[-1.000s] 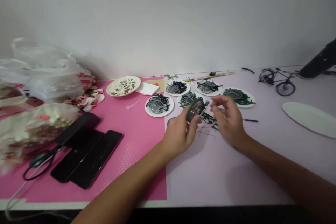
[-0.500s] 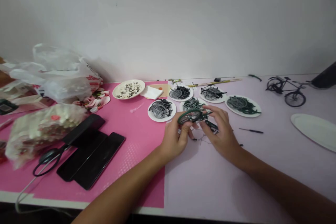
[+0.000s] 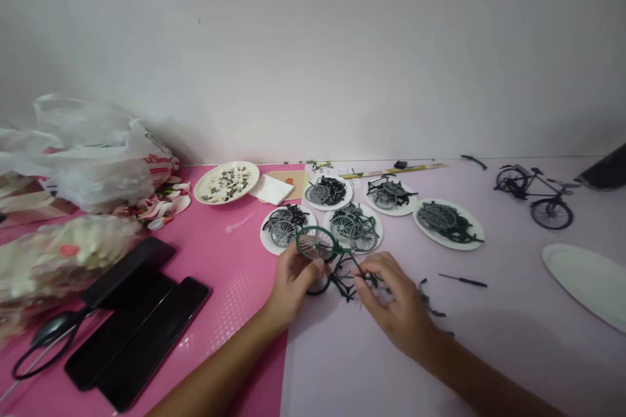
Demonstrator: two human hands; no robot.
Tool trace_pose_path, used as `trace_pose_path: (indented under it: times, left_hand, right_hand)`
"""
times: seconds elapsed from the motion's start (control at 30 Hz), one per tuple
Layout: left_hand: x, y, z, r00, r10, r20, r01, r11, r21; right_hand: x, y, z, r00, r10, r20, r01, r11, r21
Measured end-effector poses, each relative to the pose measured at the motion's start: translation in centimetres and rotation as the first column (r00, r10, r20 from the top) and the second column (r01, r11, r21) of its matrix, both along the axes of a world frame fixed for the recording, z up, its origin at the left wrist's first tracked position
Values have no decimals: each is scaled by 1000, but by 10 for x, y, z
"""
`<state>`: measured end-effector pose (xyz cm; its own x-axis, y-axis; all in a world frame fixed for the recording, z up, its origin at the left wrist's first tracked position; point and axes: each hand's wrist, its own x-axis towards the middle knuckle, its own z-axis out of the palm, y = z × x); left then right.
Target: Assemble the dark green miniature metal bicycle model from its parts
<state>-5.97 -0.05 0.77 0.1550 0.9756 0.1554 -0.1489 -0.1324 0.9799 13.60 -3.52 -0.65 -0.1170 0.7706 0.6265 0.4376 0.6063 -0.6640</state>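
A green toy bicycle (image 3: 342, 254) is held between both hands above the table, in front of the small plates. My left hand (image 3: 293, 283) grips its wheel at the left end, thumb against the rim. My right hand (image 3: 391, 290) pinches the frame at the right end. Just behind the bicycle lies a white plate (image 3: 379, 241) with grey wheels and green parts. Dark parts (image 3: 430, 300) lie on the table right of my right hand, partly hidden by it. Farther right is a thin screwdriver (image 3: 464, 280).
More plates hold wheels and parts, one (image 3: 482, 234) at the right. A finished-looking dark bicycle (image 3: 538, 192) stands at the far right, near an oval white plate (image 3: 587, 280). Black phones (image 3: 151, 345), a bowl (image 3: 254, 182) and plastic bags (image 3: 98, 169) occupy the left.
The toy bicycle has been turned so its wheel and frame show more fully. Both hands have shifted left and lower in view, and the camera view has tilted up slightly.
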Motion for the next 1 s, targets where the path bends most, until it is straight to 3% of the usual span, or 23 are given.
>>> trace_pose_path:
  times: [0.1,0.27,0.43,0.67,0.77,0.9,1.0]
  left_hand:
    - [0,3,5,999,14,46,-11,998,-65]
    - [0,10,15,995,-99,-5,98,991,-94]
    - [-4,19,9,976,-219,-17,213,963,-165]
    - [-8,24,4,991,-115,66,123,983,-138]
    - [-10,27,2,993,-42,110,55,991,-118]
    - [-16,35,-1,984,-38,173,61,990,-127]
    - [-22,39,0,975,-94,199,128,977,-168]
  right_hand:
    - [2,2,2,1000,22,12,-22,1000,15]
    - [10,-1,1,1000,23,-4,-23,1000,-18]
    - [17,2,1,999,53,13,-53,998,43]
    - [18,4,3,999,13,43,-16,997,70]
    - [24,7,6,1000,-12,16,9,987,158]
    - [48,21,15,995,-83,62,63,960,272]
    - [80,34,20,955,-94,280,72,994,88]
